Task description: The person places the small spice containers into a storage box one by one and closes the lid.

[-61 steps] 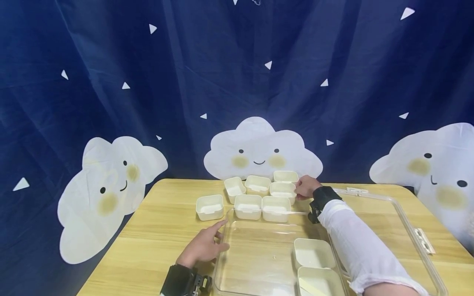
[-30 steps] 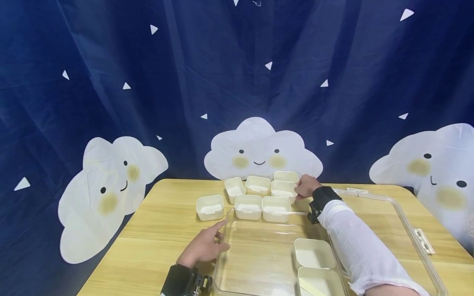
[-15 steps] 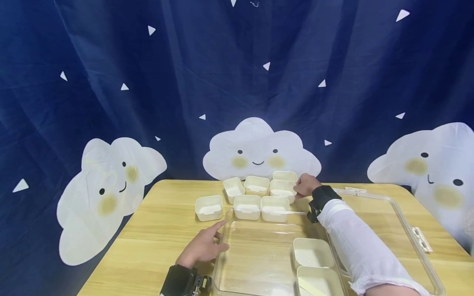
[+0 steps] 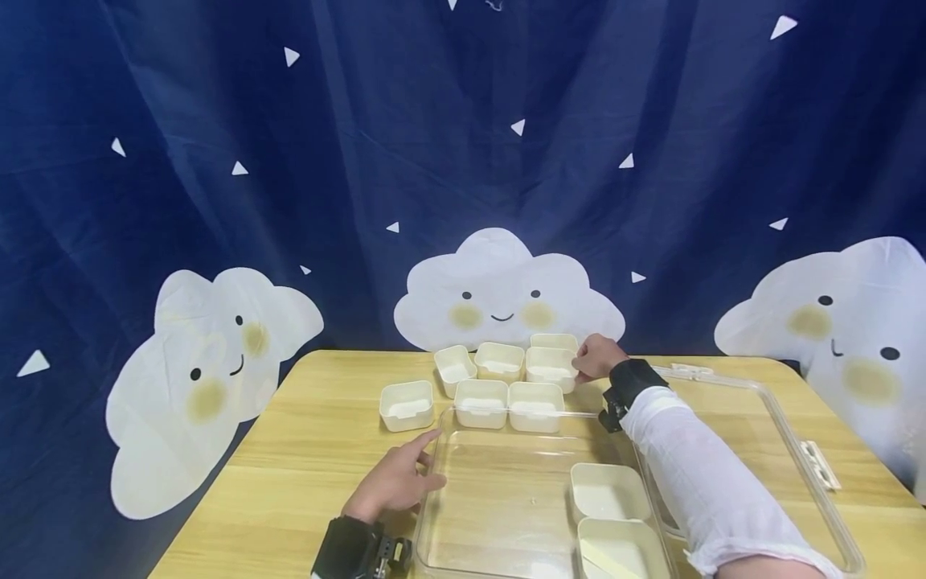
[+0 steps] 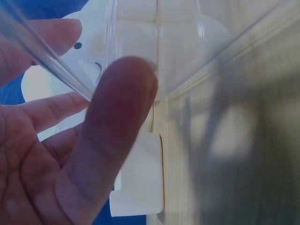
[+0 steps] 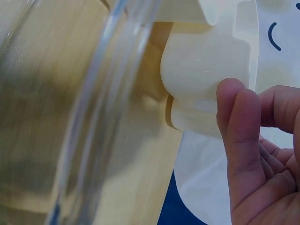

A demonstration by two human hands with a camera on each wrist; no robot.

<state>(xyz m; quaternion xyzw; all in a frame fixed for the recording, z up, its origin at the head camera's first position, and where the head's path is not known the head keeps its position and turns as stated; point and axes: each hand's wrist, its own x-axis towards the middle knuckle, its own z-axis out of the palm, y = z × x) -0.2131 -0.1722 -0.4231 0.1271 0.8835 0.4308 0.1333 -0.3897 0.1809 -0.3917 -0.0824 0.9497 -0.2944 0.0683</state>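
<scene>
At the back of the table my right hand (image 4: 599, 358) pinches the right side of a small cream box (image 4: 550, 375). From the right wrist view, the fingertips of that hand (image 6: 262, 161) meet at the edge of the box (image 6: 206, 61). My left hand (image 4: 395, 481), fingers spread, lies by the left wall of a large clear bin (image 4: 499, 503). In the left wrist view the thumb of this hand (image 5: 61, 154) stands out in front of the clear rim (image 5: 58, 68). Two cream boxes, one behind the other (image 4: 610, 492), stand inside the bin's right side.
Several more cream boxes stand behind the bin, one apart at the left (image 4: 407, 407) and one behind the pinched box (image 4: 554, 341). A clear lid with white latches (image 4: 819, 465) lies to the right, partly under my right sleeve (image 4: 712, 482). A patterned curtain (image 4: 347, 201) hangs behind.
The rim of the box at my right fingertips stands slightly higher than before, close against the box behind it. My left hand has stayed beside the bin.
</scene>
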